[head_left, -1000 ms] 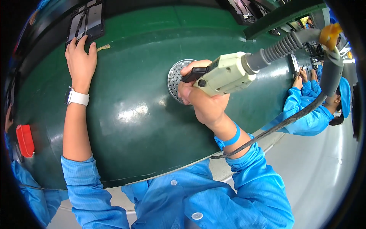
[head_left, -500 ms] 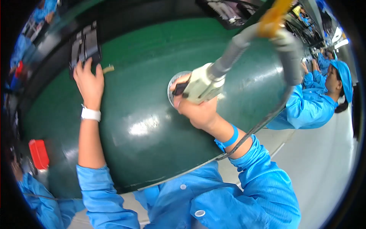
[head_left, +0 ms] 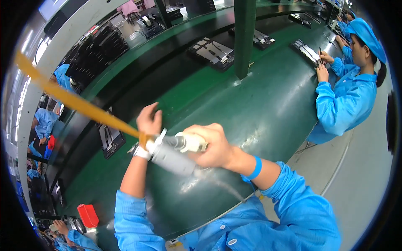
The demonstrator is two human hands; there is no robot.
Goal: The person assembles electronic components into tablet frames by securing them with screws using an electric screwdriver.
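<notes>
Here, the right hand's grip [head_left: 215,146] wraps a pale power tool [head_left: 194,142]; left of that tool, the left hand [head_left: 148,121] (fingers spread, apparently empty) could snag the grey hose [head_left: 171,160] if it swings.

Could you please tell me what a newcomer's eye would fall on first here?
Probably the yellow strap, slanting from the upper left to the grey hose, beside the pale tool in the right hand near the centre. Next come the red bin at lower left and the nearest co-worker in blue at the right.
</notes>
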